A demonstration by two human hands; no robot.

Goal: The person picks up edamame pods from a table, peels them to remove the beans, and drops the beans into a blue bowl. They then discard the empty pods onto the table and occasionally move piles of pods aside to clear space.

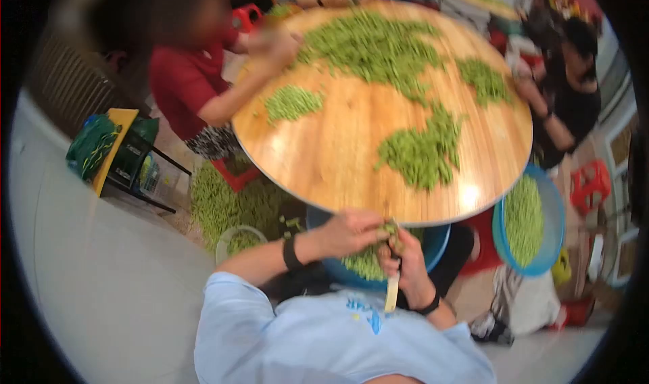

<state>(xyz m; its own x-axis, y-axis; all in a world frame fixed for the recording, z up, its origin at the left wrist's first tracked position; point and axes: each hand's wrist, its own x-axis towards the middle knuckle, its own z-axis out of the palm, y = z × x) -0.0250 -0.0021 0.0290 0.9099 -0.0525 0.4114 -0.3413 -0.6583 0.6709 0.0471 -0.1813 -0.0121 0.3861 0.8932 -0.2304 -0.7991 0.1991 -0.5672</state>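
My left hand [348,234] is closed, its fingertips pinching at a green pod [390,230] just off the near edge of the round table. My right hand [409,262] is wrapped round what looks like a small knife [392,293], whose pale handle sticks out downward towards my shirt. The fingertips of both hands meet at the pod, so its ends and the blade are mostly hidden. Beneath my hands stands a blue basin [439,245] with pale green pieces [365,264] in it.
The round wooden table [338,161] bears several heaps of green pods [422,147] and a paler pile [294,103]. One person [186,80] sits at left, another [571,93] at right. A blue tub [558,215], red stool [589,186] and floor heap [233,201] surround it.
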